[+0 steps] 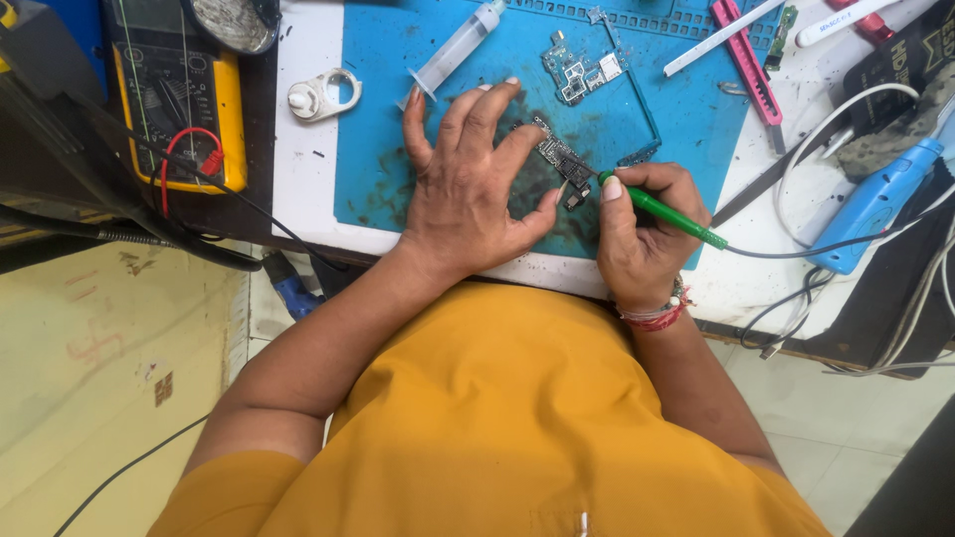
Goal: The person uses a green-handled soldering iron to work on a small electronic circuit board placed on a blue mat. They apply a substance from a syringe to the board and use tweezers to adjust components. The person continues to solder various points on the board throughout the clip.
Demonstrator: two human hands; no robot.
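Note:
My left hand (468, 189) lies flat on the blue work mat (378, 149), fingers spread, with fingertips and thumb pressing a small dark circuit board (560, 159) in place. My right hand (642, 234) grips a green-handled corded soldering iron (662, 211) like a pen, its tip touching the board's lower end. A second, greenish circuit board (577, 70) rests further up the mat. A clear syringe (458, 48) lies at the mat's upper left.
A yellow multimeter (179, 109) with red and black leads sits at the left. A white ring-shaped tool (323, 96) lies beside the mat. At the right are a pink utility knife (748, 62), a blue handheld tool (875, 204) and tangled cables (846, 298).

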